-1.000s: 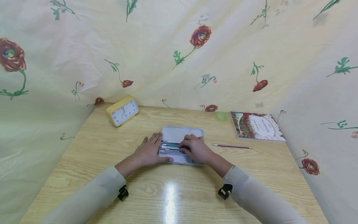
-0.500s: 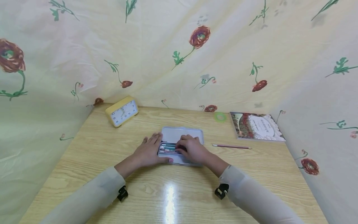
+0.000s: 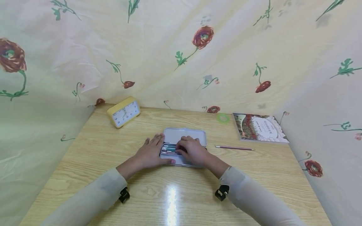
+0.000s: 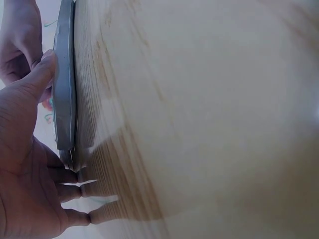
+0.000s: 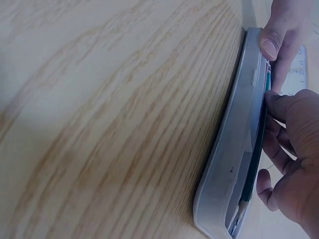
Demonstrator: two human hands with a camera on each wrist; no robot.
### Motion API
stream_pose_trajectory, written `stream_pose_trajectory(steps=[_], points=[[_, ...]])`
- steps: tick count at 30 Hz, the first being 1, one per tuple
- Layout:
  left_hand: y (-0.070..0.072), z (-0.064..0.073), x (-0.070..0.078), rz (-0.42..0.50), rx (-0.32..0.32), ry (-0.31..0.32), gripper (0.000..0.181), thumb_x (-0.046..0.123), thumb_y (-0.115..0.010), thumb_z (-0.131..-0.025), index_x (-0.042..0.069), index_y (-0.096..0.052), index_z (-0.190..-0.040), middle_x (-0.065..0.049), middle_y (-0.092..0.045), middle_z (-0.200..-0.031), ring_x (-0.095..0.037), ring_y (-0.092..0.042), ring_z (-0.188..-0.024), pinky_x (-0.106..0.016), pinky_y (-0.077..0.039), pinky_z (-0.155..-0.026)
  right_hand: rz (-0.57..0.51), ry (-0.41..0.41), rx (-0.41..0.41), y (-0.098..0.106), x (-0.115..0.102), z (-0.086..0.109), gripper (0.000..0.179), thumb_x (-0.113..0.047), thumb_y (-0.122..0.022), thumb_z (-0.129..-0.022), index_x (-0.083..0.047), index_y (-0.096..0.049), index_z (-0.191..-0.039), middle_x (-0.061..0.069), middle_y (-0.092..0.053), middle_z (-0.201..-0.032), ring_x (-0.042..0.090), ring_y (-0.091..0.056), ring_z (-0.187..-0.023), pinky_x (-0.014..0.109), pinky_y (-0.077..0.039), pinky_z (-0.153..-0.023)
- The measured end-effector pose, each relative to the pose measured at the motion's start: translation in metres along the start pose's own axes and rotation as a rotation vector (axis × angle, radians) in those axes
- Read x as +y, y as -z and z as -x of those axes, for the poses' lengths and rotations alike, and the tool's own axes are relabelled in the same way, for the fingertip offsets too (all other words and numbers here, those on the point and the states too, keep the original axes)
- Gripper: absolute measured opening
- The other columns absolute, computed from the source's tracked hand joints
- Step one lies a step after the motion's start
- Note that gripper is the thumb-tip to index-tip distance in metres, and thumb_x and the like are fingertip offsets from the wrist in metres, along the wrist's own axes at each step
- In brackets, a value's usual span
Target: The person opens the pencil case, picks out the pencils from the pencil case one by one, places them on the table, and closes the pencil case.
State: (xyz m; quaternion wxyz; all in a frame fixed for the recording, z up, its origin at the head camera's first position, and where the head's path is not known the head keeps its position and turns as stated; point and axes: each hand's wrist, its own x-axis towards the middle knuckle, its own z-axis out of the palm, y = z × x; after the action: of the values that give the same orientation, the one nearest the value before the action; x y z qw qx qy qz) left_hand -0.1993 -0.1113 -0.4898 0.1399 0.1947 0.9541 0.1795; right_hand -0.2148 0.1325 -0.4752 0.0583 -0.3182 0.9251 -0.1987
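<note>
An open metal pencil case [image 3: 183, 162] lies in the middle of the table in the head view, its lid [image 3: 181, 135] folded back on the far side. Several pencils [image 3: 168, 148] lie side by side in it. My left hand [image 3: 151, 153] rests at the case's left end, fingers spread and straight on the table, thumb over the near rim. Above the case, my right hand [image 3: 194, 152] has its fingers curled down to the pencils. The right wrist view shows its thumb and fingers pinching a dark green pencil [image 5: 255, 154] that lies along the case.
A red-striped pencil [image 3: 234, 147] lies on the table right of the case. Behind it are a green tape roll [image 3: 223, 118] and a book [image 3: 260, 128]. A yellow alarm clock [image 3: 124, 112] stands at the back left, before a flowered curtain [image 3: 158, 56].
My right hand has slid a little to the left along the pencils. The left hand stays in place at the case's end.
</note>
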Motion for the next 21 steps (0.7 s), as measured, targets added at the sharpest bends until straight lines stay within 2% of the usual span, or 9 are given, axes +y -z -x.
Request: stream_pose_trajectory(steps=[12,21], points=[[0.001,0.0,0.0,-0.004,0.014,-0.019,0.135,0.091,-0.065,-0.088,0.0,-0.016,-0.176,-0.019,-0.017,-0.186,-0.038,-0.013,-0.174,-0.063,-0.014,-0.141,0.013,0.032,-0.004,-0.001,-0.011,-0.008,0.007,-0.02,-0.075,-0.107,-0.017,-0.081,-0.111,-0.001,-0.075,-0.109,0.016,-0.06,-0.098,0.039,-0.044,-0.083],[-0.001,-0.001,0.0,0.003,0.007,-0.005,0.137,0.091,-0.065,-0.088,0.0,-0.013,-0.176,-0.018,-0.015,-0.186,-0.036,-0.011,-0.175,-0.063,-0.012,-0.141,0.048,0.03,0.034,0.003,-0.011,-0.007,0.01,-0.021,-0.079,-0.105,-0.017,-0.081,-0.113,-0.002,-0.074,-0.106,0.016,-0.058,-0.096,0.046,-0.049,-0.088]])
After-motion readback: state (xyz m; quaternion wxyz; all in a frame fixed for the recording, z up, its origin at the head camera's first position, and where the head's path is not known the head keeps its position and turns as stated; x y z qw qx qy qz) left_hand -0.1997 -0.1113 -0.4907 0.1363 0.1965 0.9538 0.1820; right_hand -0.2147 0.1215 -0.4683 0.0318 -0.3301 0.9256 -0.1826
